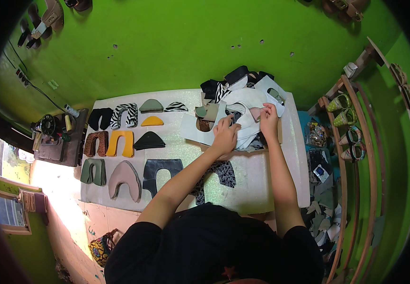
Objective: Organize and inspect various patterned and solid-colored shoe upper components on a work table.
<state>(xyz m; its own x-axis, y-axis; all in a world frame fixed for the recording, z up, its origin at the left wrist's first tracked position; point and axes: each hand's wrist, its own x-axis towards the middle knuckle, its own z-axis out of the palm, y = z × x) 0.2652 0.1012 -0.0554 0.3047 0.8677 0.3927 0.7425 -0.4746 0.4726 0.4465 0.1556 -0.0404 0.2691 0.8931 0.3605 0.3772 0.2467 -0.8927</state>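
Note:
Both hands are in a heap of cut sheet pieces at the back right of the table. My left hand (226, 136) is bent over the heap's near left side, its fingers curled in by a dark patterned piece; what they grip, if anything, is hidden. My right hand (269, 122) pinches the edge of a white piece (246, 127) beside a small pinkish piece (255, 113). Around them lie a white sheet with a rounded cutout (198, 134), grey-green pieces (208, 112) and black and zebra-striped scraps (222, 91).
Sorted stacks stand on the pale table (134, 102): zebra arches (124, 115), yellow arches (120, 143), pink arches (125, 180), half-moon pieces (150, 140). Black-and-grey patterned pieces (221, 174) lie below my forearms. A wooden rack (344, 189) with sandals, and floor scraps (322, 208), are right.

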